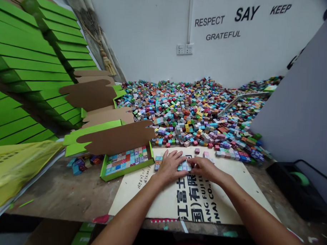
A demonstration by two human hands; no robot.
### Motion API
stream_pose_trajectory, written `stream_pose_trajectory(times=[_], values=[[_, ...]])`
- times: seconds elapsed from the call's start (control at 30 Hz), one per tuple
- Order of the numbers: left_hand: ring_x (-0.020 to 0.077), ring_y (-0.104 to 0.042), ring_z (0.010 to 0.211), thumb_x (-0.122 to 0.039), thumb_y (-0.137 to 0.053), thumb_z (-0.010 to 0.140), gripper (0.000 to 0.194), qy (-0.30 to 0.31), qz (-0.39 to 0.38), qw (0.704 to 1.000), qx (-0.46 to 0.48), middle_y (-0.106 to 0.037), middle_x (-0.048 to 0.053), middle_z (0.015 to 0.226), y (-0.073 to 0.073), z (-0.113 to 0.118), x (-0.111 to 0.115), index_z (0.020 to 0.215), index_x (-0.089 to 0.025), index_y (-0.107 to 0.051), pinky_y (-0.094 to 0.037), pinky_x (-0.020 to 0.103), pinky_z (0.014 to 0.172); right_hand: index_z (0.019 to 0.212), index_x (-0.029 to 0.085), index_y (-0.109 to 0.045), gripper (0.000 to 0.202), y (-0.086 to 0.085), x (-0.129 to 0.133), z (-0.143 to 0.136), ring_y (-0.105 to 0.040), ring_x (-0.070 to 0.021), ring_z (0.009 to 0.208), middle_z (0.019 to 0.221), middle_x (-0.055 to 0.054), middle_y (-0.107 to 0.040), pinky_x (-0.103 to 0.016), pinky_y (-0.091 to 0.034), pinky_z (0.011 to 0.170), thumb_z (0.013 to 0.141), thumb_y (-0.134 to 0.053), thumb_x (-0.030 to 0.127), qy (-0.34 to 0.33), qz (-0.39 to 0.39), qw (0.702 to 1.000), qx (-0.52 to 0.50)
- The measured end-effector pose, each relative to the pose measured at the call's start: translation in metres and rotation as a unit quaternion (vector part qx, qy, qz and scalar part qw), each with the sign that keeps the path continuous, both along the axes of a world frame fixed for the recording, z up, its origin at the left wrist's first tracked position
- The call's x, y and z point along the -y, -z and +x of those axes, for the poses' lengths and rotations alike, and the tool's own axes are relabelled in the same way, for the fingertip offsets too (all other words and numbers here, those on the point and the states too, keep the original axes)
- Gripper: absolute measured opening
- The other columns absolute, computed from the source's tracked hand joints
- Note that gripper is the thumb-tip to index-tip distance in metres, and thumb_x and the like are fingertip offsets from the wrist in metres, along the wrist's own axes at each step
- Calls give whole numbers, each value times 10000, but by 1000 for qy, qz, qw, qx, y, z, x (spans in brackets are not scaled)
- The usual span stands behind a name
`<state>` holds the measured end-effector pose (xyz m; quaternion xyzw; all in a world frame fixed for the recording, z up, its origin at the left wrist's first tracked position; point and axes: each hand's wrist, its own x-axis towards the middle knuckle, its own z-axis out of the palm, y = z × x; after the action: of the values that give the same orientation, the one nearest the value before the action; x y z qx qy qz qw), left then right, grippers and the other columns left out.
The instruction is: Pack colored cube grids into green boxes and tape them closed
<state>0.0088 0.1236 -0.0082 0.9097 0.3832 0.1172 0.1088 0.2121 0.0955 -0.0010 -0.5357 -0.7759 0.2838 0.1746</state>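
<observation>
On the pale printed board (160, 204), a short block of small patterned cubes (183, 166) lies in neat rows. My left hand (170, 167) rests over its middle, fingers stretched out and hiding part of it. At the right end, the thumb and bent fingers of my right hand (204, 168) pinch a cube, mostly covered by the fingertips. Just left of the board stands an open green box (128, 174), its brown lid raised, with rows of patterned cubes inside. Beyond my hands, a pink cube (206, 154) sits on the board.
A large heap of loose colourful cubes (180, 108) spreads back to the wall. More green boxes (64, 44) are stacked at left, above a yellow package (19, 167). At right stand a black tape dispenser (297, 191) and a grey panel (295, 95). The table's front edge is close.
</observation>
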Motion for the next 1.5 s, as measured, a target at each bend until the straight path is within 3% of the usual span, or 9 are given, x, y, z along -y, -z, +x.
stream_pose_trajectory(times=[0.13,0.23,0.33,0.63,0.8,0.93,1.13,1.33,1.5], values=[[291,-319,1312,-530,-616,762,611,1,1,1000,6,-407,30,1420,1,-1,-1,1299,-297,-438,-92,546,1105,1186,253,-558,422,-5,3,31,-605,-176,735,912,-24,-675,-268,-440,653,765,-556,217,86,8,996,-17],[292,-312,1315,-548,-595,775,610,5,-1,1000,12,-403,35,1423,2,-1,-2,1304,-292,-431,-92,553,1103,1033,232,-620,304,-1,2,58,-598,-212,833,981,-53,-654,-293,-435,693,733,-581,204,159,70,984,43],[291,-306,1319,-549,-596,775,614,4,-3,1000,15,-396,37,1427,2,-2,-2,1306,-290,-428,-88,553,1103,965,220,-622,281,10,-1,58,-587,-217,883,996,-45,-648,-302,-434,742,691,-596,162,143,71,987,22],[290,-299,1321,-578,-576,769,639,-1,-17,1000,20,-405,50,1421,3,-1,-2,1307,-265,-431,-67,531,1112,1084,199,-609,368,20,-21,-1,-637,-180,805,924,-28,-700,-273,-475,724,721,-568,159,131,27,989,-70],[297,-296,1319,-557,-587,768,633,2,-15,1000,25,-402,47,1421,5,-2,-1,1309,-269,-430,-70,543,1108,993,216,-669,263,19,-23,3,-636,-201,809,894,-27,-707,-292,-469,721,777,-521,191,121,35,990,-57],[299,-292,1321,-551,-595,765,645,1,-18,999,29,-397,47,1425,6,-2,-1,1319,-269,-421,-66,552,1106,1060,192,-650,292,18,-32,3,-604,-221,891,1002,-78,-663,-312,-445,761,828,-475,218,141,79,986,-28],[298,-301,1316,-549,-605,756,666,0,-20,999,28,-408,47,1418,6,-1,-2,1328,-266,-416,-68,546,1109,953,207,-685,281,22,-38,-4,-600,-187,870,929,-45,-667,-272,-436,778,771,-497,103,88,93,992,-2],[307,-298,1316,-553,-603,760,630,3,-13,1000,13,-390,37,1429,4,-2,-1,1314,-306,-434,-84,567,1096,1122,240,-627,358,25,-41,-3,-587,-201,881,1054,-74,-613,-282,-439,727,823,-454,145,111,123,986,15],[310,-296,1316,-560,-600,763,597,1,-12,1000,10,-392,32,1426,3,-2,-1,1296,-330,-457,-89,575,1090,982,247,-685,383,30,-48,1,-576,-182,867,991,-56,-574,-259,-438,738,737,-470,48,78,146,986,13]])
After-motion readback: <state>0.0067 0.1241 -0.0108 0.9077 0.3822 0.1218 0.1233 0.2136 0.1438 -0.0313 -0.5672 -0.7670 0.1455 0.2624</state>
